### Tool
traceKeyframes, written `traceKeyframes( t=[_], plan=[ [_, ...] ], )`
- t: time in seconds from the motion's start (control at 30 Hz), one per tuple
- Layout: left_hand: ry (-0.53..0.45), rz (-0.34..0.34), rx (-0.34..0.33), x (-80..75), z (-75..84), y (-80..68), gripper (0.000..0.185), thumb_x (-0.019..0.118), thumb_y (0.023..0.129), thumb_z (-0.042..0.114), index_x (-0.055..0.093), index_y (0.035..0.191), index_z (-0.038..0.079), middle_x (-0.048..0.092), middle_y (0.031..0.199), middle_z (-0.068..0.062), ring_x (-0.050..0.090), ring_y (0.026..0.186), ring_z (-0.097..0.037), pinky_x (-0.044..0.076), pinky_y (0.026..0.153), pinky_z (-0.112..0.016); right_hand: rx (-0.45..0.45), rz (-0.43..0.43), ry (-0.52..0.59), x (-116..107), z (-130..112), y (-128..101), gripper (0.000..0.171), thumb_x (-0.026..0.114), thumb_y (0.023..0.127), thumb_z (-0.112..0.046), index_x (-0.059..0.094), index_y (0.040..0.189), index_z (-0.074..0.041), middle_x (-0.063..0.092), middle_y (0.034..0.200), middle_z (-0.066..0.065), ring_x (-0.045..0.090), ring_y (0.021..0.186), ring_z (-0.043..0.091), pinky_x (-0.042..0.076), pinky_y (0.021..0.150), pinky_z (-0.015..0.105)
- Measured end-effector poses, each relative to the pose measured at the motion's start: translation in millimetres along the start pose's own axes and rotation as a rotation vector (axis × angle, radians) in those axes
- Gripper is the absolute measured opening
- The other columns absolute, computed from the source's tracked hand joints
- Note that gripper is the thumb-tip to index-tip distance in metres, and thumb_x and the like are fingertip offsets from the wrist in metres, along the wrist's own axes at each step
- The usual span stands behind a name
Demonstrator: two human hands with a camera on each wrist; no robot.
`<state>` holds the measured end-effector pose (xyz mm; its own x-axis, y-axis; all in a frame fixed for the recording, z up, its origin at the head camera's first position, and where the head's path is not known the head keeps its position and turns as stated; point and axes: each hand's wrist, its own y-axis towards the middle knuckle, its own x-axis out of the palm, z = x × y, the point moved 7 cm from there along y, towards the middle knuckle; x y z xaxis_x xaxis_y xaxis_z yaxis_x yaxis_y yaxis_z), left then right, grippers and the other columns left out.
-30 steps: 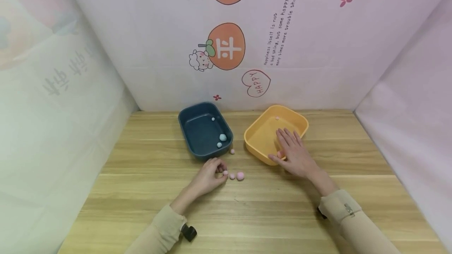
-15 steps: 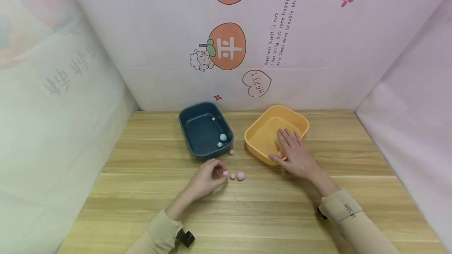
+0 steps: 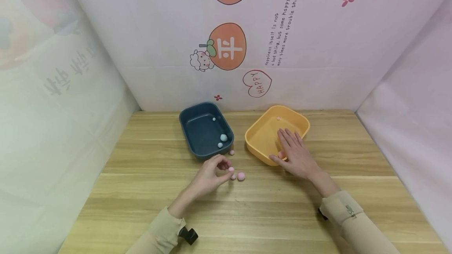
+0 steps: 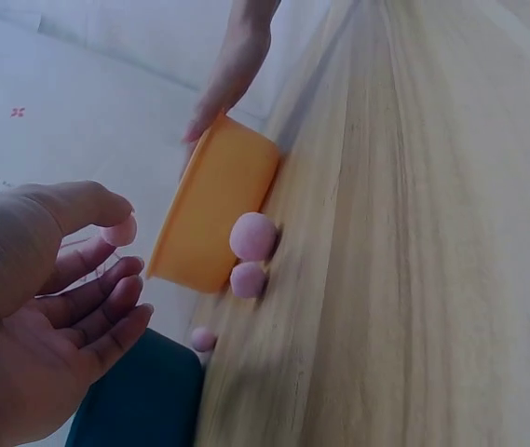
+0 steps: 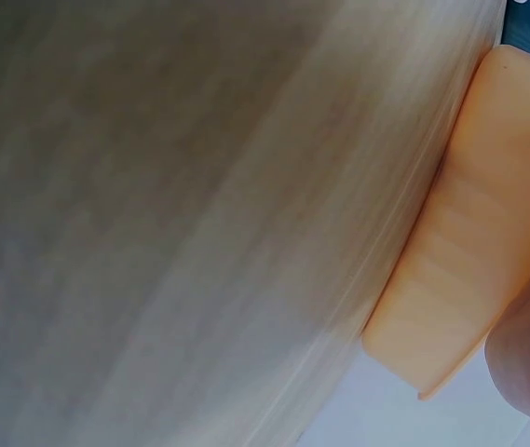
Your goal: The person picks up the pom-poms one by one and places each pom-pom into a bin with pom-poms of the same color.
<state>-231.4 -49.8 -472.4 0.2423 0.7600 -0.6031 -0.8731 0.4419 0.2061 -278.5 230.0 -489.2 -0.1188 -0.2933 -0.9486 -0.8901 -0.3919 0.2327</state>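
Between thumb and index finger, my left hand (image 3: pixel 209 176) pinches a small pink ball (image 4: pixel 121 230), lifted over the table in the left wrist view. Just beyond it on the wood lie a larger pink ball (image 3: pixel 241 176) and a smaller pink ball (image 3: pixel 233 177). Another little pink ball (image 3: pixel 232 152) sits by the dark blue bin's corner. My right hand (image 3: pixel 298 158) rests with straight fingers over the near right rim of the yellow bin (image 3: pixel 263 134). Inside that bin are a coral-pink ball (image 3: pixel 281 154) near the thumb and a tiny pink ball (image 3: pixel 278 118) at the back.
The dark blue bin (image 3: pixel 199 133) stands left of the yellow one and holds a pale blue ball (image 3: pixel 224 138) plus two smaller ones. Printed white cloth (image 3: pixel 300 85) walls off the back and both sides of the wooden table (image 3: pixel 265 214).
My left hand has lifted and shifted slightly right with the pinched pink ball, which now overlaps the smaller ball beside it in the head view. My right hand has stayed put.
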Motion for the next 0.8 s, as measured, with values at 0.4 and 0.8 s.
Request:
traceKeyframes(
  t=[0.4,0.8],
  plan=[
    [-0.059,0.000,0.065,12.4,14.4,33.1,0.018,0.063,0.095,0.026,0.059,0.107,0.013,0.065,0.101,0.002,0.064,0.097,-0.010,0.055,0.089,-0.028,0.002,0.003,-0.009,-0.3,1.9,-0.8,0.095,0.052,0.091,-0.063,0.016,0.155,-0.002,0.020,0.162,0.018,0.014,0.152,0.034,0.000,0.126,0.047],
    [-0.095,0.043,0.086,23.6,31.1,79.4,0.012,0.062,0.095,0.025,0.059,0.103,0.016,0.063,0.097,0.004,0.062,0.093,-0.009,0.054,0.089,-0.029,0.009,-0.004,-0.003,2.2,2.8,0.2,0.096,0.051,0.091,-0.064,0.016,0.155,-0.003,0.020,0.162,0.017,0.015,0.152,0.035,0.002,0.126,0.049]
  ],
)
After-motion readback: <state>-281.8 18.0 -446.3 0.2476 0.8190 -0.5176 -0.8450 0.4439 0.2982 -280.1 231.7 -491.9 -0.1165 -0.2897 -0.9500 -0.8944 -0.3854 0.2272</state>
